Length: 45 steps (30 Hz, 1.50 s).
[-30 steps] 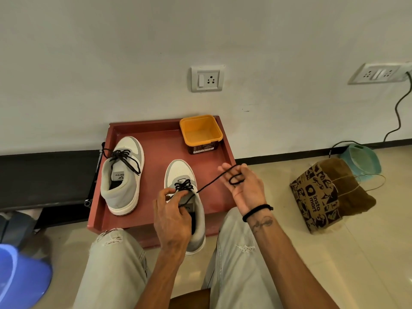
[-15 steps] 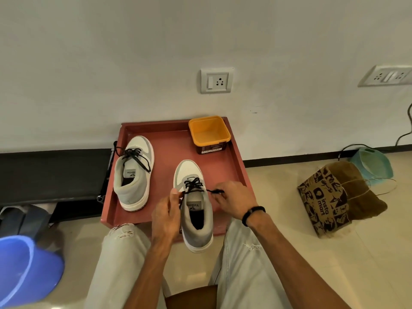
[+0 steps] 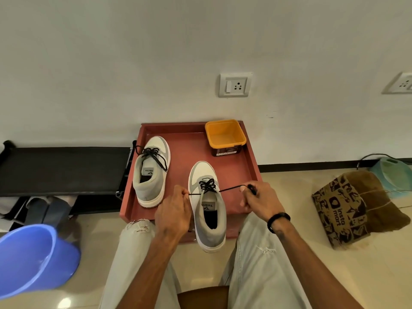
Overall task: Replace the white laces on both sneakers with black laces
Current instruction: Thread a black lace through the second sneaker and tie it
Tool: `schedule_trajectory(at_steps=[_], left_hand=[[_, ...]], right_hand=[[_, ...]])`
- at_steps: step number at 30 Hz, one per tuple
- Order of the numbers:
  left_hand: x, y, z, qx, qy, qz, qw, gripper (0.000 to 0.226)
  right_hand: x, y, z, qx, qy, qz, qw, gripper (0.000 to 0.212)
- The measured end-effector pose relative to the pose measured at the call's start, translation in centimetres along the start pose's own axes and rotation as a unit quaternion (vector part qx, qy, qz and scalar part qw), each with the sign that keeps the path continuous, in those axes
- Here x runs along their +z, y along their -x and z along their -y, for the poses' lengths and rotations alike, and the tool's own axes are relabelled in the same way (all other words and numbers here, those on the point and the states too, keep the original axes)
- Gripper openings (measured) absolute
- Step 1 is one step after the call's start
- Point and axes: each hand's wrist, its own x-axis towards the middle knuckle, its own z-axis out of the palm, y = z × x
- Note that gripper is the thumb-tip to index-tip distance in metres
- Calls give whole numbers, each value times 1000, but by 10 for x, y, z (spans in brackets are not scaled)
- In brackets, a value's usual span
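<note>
Two grey and white sneakers stand on a red tray (image 3: 246,168). The left sneaker (image 3: 151,172) carries a tied black lace. The right sneaker (image 3: 208,208) overhangs the tray's near edge and has a black lace (image 3: 208,185) crossed over its tongue. My left hand (image 3: 174,211) pinches the lace's left end beside the shoe. My right hand (image 3: 259,197) grips the right end, which runs taut from the eyelets to my fingers. No white lace is in view.
An orange tub (image 3: 225,137) sits at the tray's back right corner. A black low rack (image 3: 62,170) stands to the left, a blue bucket (image 3: 33,257) at the lower left. A printed paper bag (image 3: 338,212) lies on the floor to the right. My knees flank the tray's near edge.
My right hand came down from a raised position with the lace looped in it, and now both hands pull the two lace ends outward, level with the shoe's eyelets.
</note>
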Motion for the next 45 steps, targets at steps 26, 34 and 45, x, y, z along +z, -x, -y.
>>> schedule_trajectory(at_steps=[26,34,45], left_hand=[[-138,-73,-110,44,422,-119,898,31],[-153,-71,-131,82,359,-101,924,16],[-149,-59,-125,30,406,71,910,41]], right_hand=[[-47,-11,155,-64,-412,-111,902,18],[-46,-8,187,-82,-376,-34,922,16],[-49,0,177,-63,-324,155,931,8]])
